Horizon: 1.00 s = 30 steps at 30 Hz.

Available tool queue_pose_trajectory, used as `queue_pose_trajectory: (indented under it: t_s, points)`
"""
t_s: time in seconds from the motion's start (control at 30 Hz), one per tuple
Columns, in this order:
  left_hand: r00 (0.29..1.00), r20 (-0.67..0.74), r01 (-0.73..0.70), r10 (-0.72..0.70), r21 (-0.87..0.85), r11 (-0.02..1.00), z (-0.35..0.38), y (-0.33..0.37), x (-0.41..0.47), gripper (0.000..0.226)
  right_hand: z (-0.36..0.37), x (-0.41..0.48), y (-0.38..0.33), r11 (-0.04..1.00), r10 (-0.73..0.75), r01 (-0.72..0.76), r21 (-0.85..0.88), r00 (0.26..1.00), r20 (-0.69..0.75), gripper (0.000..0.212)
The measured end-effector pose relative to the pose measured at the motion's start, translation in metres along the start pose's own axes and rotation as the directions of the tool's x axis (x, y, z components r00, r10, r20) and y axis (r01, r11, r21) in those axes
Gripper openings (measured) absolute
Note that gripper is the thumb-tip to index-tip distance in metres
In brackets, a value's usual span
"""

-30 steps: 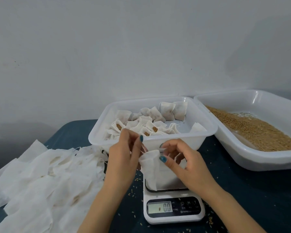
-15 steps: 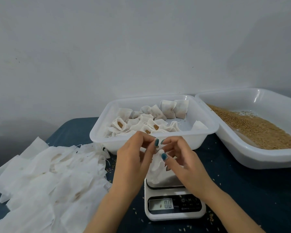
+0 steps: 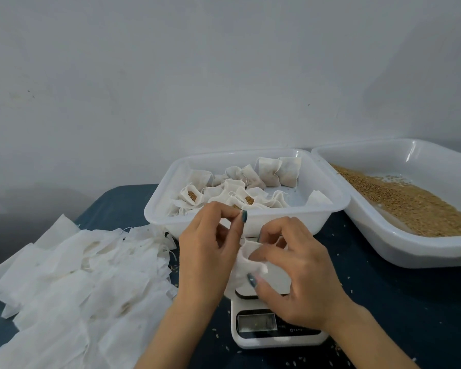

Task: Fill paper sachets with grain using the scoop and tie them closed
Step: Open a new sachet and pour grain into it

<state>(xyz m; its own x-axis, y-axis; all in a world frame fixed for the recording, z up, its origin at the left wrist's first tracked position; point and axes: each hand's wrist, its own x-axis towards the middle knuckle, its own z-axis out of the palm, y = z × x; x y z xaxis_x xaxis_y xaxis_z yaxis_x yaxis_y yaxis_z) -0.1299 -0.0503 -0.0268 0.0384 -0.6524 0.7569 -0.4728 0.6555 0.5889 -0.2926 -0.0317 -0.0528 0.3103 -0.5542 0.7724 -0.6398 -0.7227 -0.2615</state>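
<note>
A white paper sachet (image 3: 246, 262) is held above the small kitchen scale (image 3: 266, 328). My right hand (image 3: 296, 272) pinches the sachet's gathered top between thumb and fingers. My left hand (image 3: 210, 249) pinches the thin drawstring just above the sachet, thumb and forefinger closed on it. Behind the hands a white tray (image 3: 250, 219) holds several filled sachets (image 3: 272, 171). A larger white tub (image 3: 383, 241) at the right holds brown grain (image 3: 415, 206). No scoop is visible.
A heap of flat empty paper sachets (image 3: 72, 283) covers the dark blue table (image 3: 397, 302) at the left. Loose grains lie scattered around the scale. A plain grey wall stands close behind the trays.
The open sachet has been gathered shut at its top. My hands came together over the scale, and my left hand now pulls the string upward.
</note>
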Motion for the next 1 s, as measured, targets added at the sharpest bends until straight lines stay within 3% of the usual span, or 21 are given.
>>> queue_pose_trajectory:
  t_s: [0.13, 0.2, 0.37, 0.5, 0.6, 0.77, 0.9, 1.0]
  points:
    - [0.998, 0.000, 0.056, -0.056, -0.038, 0.998, 0.000, -0.001, 0.001, 0.011, 0.006, 0.002, 0.000, 0.981, -0.082, 0.067, -0.180, 0.994, -0.078, 0.029]
    - [0.995, 0.028, 0.098, -0.096, -0.057, 0.994, 0.000, -0.004, 0.004, 0.012, 0.006, 0.002, 0.002, 0.993, -0.032, 0.015, -0.116, 0.989, -0.147, 0.027]
    - [0.955, 0.172, 0.253, -0.242, -0.045, 0.966, -0.003, -0.020, 0.002, 0.048, 0.000, 0.005, 0.011, 0.994, 0.087, -0.103, -0.042, 0.954, -0.288, 0.030]
    - [0.915, 0.253, 0.354, -0.313, -0.137, 0.925, -0.001, -0.024, -0.001, 0.036, 0.002, 0.005, 0.012, 0.989, 0.151, -0.145, 0.042, 0.935, -0.322, 0.034]
    - [0.917, 0.248, 0.356, -0.311, -0.163, 0.920, 0.000, -0.021, -0.001, 0.021, 0.002, 0.005, 0.012, 0.987, 0.163, -0.153, 0.056, 0.938, -0.307, 0.036]
    - [0.937, 0.141, 0.340, -0.321, -0.150, 0.928, -0.001, -0.022, -0.002, 0.027, 0.001, 0.004, 0.008, 0.978, 0.210, -0.203, 0.052, 0.934, -0.290, 0.049]
    - [0.941, 0.101, 0.332, -0.322, -0.108, 0.937, -0.001, -0.022, -0.002, 0.028, -0.001, 0.006, 0.009, 0.969, 0.245, -0.245, 0.045, 0.908, -0.339, 0.032]
    - [0.945, 0.074, 0.324, -0.320, -0.056, 0.944, 0.001, -0.023, -0.004, 0.031, -0.001, 0.006, 0.009, 0.965, 0.260, -0.240, 0.103, 0.919, -0.297, 0.030]
